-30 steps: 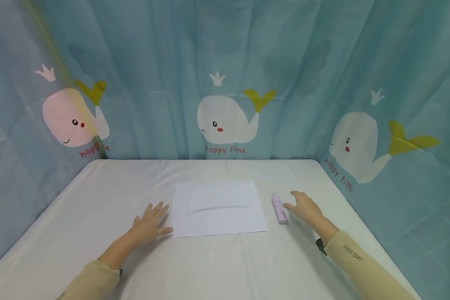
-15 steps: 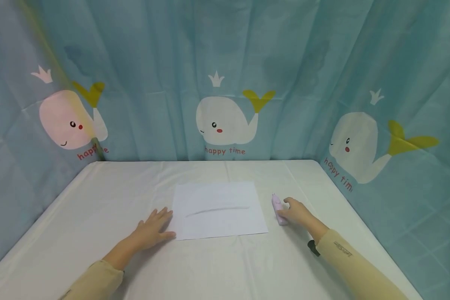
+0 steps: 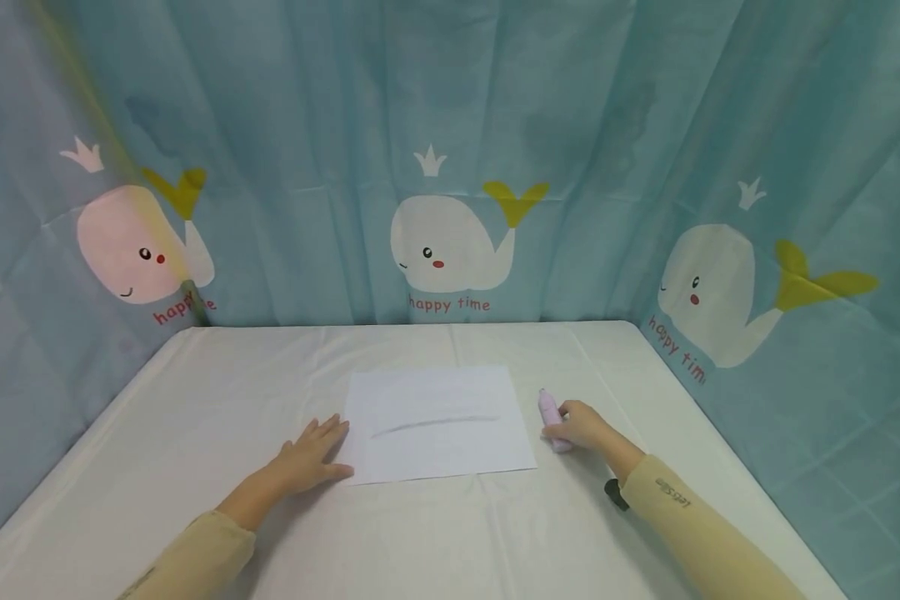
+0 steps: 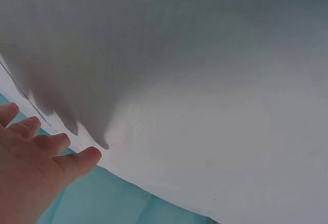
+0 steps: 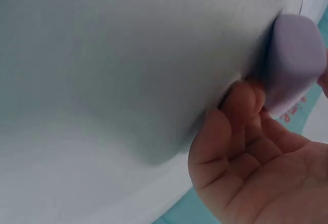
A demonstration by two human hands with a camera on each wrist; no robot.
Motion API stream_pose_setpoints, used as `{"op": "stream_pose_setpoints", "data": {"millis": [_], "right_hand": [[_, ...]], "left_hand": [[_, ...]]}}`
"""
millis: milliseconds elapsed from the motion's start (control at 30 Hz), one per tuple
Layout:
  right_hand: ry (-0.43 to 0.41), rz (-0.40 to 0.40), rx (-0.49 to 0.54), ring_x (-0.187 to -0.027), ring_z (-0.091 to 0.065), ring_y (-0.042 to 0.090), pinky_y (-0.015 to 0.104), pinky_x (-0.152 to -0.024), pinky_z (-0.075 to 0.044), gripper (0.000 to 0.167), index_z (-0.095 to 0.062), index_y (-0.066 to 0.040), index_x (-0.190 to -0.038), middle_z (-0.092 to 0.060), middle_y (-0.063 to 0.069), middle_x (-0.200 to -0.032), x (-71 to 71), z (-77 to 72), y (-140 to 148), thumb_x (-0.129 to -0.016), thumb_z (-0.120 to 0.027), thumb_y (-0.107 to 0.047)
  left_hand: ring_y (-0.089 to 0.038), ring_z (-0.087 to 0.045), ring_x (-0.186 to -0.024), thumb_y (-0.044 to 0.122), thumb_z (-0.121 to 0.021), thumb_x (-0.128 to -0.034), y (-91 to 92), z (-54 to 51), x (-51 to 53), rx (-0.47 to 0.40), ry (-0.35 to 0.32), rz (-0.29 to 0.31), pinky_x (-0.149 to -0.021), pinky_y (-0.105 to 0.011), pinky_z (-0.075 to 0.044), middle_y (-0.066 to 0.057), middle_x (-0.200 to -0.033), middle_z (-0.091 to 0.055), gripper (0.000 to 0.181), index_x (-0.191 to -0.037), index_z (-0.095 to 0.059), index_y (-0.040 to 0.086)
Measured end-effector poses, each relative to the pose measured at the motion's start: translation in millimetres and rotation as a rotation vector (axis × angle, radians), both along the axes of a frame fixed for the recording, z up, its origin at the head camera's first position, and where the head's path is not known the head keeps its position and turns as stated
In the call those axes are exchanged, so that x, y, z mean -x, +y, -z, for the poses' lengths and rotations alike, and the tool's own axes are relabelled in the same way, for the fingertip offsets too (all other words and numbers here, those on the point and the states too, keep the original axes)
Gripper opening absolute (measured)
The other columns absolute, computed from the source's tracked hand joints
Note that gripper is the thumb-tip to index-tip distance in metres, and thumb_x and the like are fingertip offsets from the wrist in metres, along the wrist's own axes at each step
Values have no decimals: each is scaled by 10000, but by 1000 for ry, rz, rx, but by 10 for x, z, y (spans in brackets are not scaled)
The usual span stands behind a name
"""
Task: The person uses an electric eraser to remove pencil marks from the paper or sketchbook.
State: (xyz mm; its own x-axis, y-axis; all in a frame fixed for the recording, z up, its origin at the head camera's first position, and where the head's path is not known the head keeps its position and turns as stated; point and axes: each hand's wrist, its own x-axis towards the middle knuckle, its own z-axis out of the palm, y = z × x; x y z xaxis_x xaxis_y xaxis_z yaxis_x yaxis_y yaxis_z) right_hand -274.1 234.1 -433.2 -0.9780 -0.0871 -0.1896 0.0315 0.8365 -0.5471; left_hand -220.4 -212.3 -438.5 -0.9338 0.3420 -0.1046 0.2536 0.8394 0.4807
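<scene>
A lavender stick-shaped device (image 3: 549, 410) with a narrow tip lies on the table just right of the paper. My right hand (image 3: 581, 425) grips its lower half between thumb and fingers. In the right wrist view the blunt lavender end of the device (image 5: 299, 49) shows beside the curled fingers (image 5: 215, 137). A white sheet of paper (image 3: 435, 387) with one long grey stroke (image 3: 435, 422) lies mid-table. At its left edge rests my left hand (image 3: 307, 461), fingers spread. The left wrist view shows that left hand (image 4: 36, 167) with its fingers extended.
A white cloth covers the table (image 3: 420, 542). Blue curtains (image 3: 307, 167) with whale prints stand behind it and along both sides. Below the right sleeve (image 3: 690, 517) a dark object (image 3: 616, 494) sits at the wrist.
My right hand has come left and down to the lavender device and closed around it, shifting it slightly left. My left hand has moved slightly right onto the paper's edge.
</scene>
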Motion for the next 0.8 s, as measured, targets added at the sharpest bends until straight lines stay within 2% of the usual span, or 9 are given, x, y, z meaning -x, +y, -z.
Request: {"op": "stream_pose_setpoints", "data": {"millis": [167, 333, 400, 500, 633, 800], "right_hand": [[9, 8, -23, -839, -581, 272, 424, -739, -523, 382, -561, 89, -1037, -612, 157, -938, 11, 31, -19, -822, -702, -194], [-4, 86, 129, -618, -583, 202, 284, -532, -510, 344, -520, 119, -1088, -567, 166, -869, 15, -12, -13, -848, -631, -101], [1, 136, 249, -565, -555, 160, 251, -508, -484, 361, -506, 125, -1138, -572, 150, -838, 19, -34, -5, -872, -621, -90], [33, 191, 431, -570, -489, 123, 243, -528, -435, 358, -512, 112, -1137, -588, 86, -751, 27, -79, 10, -900, -631, -128], [35, 286, 694, -583, -454, 83, 215, -548, -417, 268, -502, 30, -1022, -545, 8, -701, 40, -163, 2, -936, -632, -187], [-33, 452, 1146, -601, -394, 70, 180, -541, -379, 219, -456, -78, -922, -426, -30, -710, 92, -243, -46, -991, -571, -251]], "left_hand": [[-575, -116, -1371, 392, -723, -849, -2, 1, 32, -7, -25, -1, -966, -798, -119, -302, -1528, -218, 841, -1448, -351, -66], [-580, -88, -1373, 375, -734, -842, 7, -34, 51, -15, -67, -10, -971, -797, -96, -297, -1538, -190, 852, -1456, -338, -62], [-588, -79, -1369, 370, -731, -845, 10, -43, 56, -11, -80, -3, -968, -800, -88, -296, -1540, -187, 839, -1457, -345, -56], [-595, -67, -1367, 368, -724, -851, 14, -65, 58, -2, -95, 9, -964, -804, -81, -290, -1542, -191, 815, -1457, -360, -39], [-602, -66, -1364, 374, -715, -859, 15, -77, 58, 14, -100, 23, -958, -809, -87, -289, -1539, -205, 799, -1455, -370, -32], [-599, -79, -1365, 388, -703, -866, 15, -60, 70, 34, -93, 24, -962, -806, -99, -287, -1538, -209, 796, -1457, -369, -28]]}}
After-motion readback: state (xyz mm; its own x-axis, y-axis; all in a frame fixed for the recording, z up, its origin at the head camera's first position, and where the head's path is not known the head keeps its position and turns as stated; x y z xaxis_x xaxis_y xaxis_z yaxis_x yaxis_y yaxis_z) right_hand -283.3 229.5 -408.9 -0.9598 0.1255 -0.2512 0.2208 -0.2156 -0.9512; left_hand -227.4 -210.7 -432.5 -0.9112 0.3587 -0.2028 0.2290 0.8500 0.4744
